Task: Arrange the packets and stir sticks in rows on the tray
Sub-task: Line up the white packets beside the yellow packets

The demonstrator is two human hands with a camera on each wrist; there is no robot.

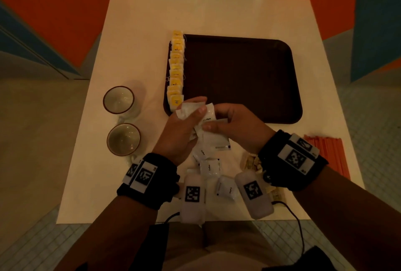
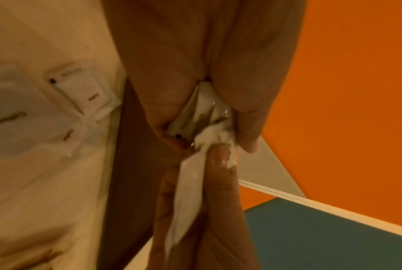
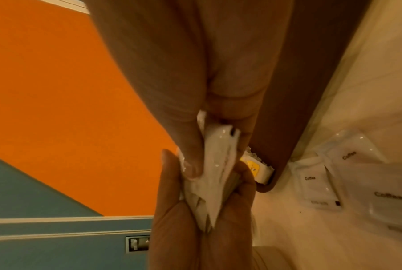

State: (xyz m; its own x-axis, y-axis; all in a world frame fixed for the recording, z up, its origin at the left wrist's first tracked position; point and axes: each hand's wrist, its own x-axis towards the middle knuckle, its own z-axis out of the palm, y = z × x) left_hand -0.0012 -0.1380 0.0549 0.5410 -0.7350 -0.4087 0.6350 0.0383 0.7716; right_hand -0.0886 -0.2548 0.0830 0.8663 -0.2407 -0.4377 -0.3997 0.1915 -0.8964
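The left hand (image 1: pixel 180 131) and right hand (image 1: pixel 236 127) cover much of the white packets (image 1: pixel 207 118) they grip, so their number cannot be told. Toward five o'clock on the worktop (image 1: pixel 134 31), the right wristband hides part of the brown packets (image 1: pixel 251 162) and orange stir sticks (image 1: pixel 325 151). Print on the yellow packets (image 1: pixel 176 70) is too small to read.

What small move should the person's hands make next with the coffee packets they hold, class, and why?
Probably lay one white coffee packet from the bunch both hands hold, left hand and right hand, onto the tray beside the yellow packets. That row lines the tray's left edge; the rest is bare.
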